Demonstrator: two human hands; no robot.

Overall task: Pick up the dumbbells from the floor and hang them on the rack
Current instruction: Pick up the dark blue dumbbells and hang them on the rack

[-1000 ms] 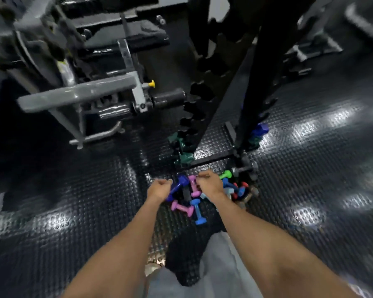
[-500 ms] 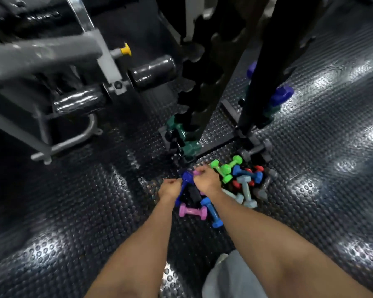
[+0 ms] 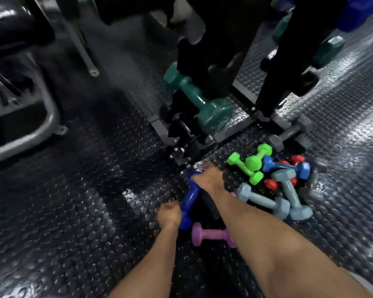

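A person's left hand (image 3: 170, 214) and right hand (image 3: 209, 178) grip opposite ends of a dark blue dumbbell (image 3: 190, 197) on the floor (image 3: 73, 201), likely rigid, slick-coated and best held mid-handle.

both hands now on the dark blue dumbbell (image 3: 190, 198): left hand (image 3: 169, 214) at its near end, right hand (image 3: 209, 179) at its far end, having let the pink one go. person has leaned closer to the rack (image 3: 205, 67).
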